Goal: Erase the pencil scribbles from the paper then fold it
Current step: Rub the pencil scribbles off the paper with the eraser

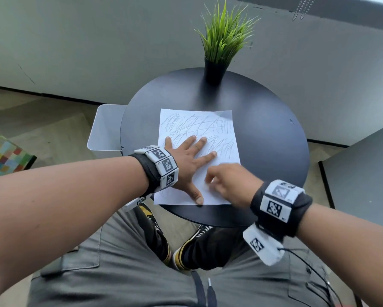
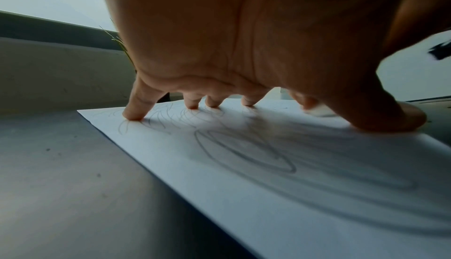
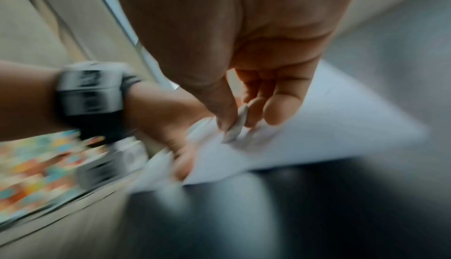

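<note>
Under left hand (image 1: 187, 160): thin white paper (image 1: 217, 129), matt, smooth — beneath it round black table (image 1: 270, 138), satin sheen; eraser (image 3: 235, 126) dull white.

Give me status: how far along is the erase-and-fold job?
Early. Done: the near-right patch of the paper looks clean. In hand: the left hand presses the sheet flat with spread fingers, while the right hand pinches a white eraser on it. Left: pencil scribbles across the far half, then the fold.
</note>
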